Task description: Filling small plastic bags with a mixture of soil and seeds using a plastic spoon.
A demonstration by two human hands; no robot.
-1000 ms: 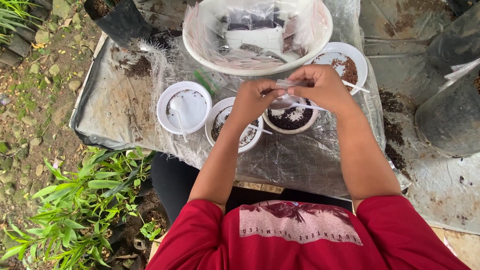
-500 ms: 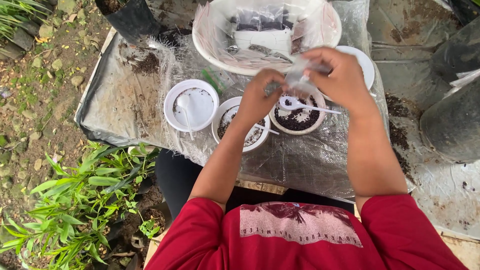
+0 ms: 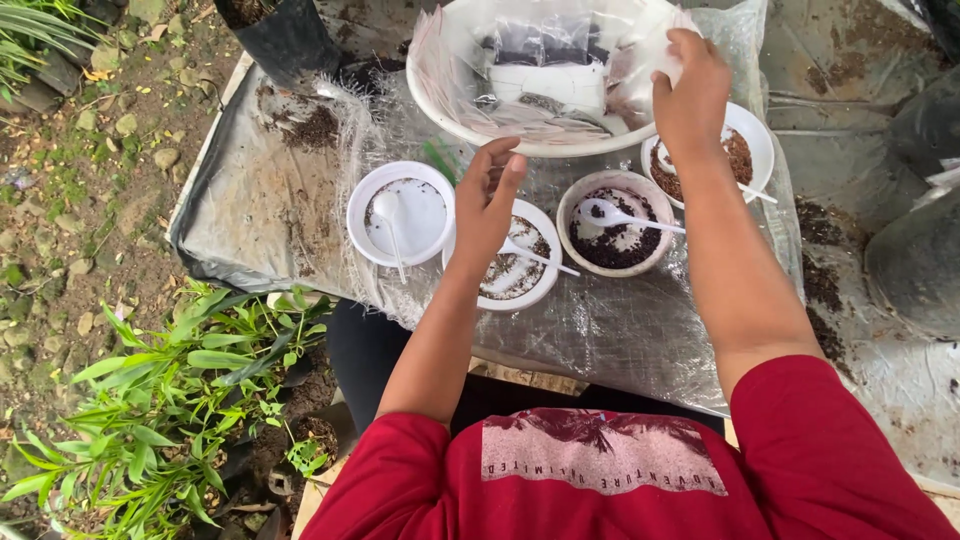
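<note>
Right arm was stretched forward, right hand (image 3: pixel 690 85) closed on a small clear plastic bag (image 3: pixel 645 62) at the rim of the big white basin (image 3: pixel 450 110). Left arm was bent, left hand (image 3: pixel 487 200) empty, fingers loosely spread, hovering over a white bowl (image 3: pixel 515 275) with a spoon. Dark-soil bowl (image 3: pixel 615 225) sat just beside it on the plastic-covered worktop (image 3: pixel 620 330).

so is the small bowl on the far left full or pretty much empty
Nearly empty. The far-left white bowl shows mostly bare white bottom, with a white spoon lying in it and a few dark specks. The left hand hovers open beside it.
</note>
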